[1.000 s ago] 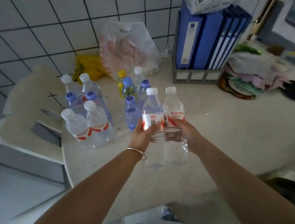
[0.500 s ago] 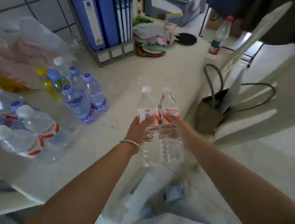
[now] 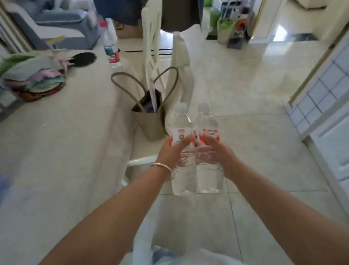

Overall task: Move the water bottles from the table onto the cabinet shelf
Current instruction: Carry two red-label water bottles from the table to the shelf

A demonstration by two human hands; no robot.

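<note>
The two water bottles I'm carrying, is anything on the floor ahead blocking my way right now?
Nothing visible blocks the tiled floor directly ahead of the two water bottles. The white chair and tote bag stand left of them. No cabinet shelf is clearly in view.

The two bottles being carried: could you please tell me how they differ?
The left bottle, held by the left hand, shows a white label panel; the right bottle, held by the right hand, shows red brand lettering. Both are clear, white-capped, upright, side by side over the floor.
</note>
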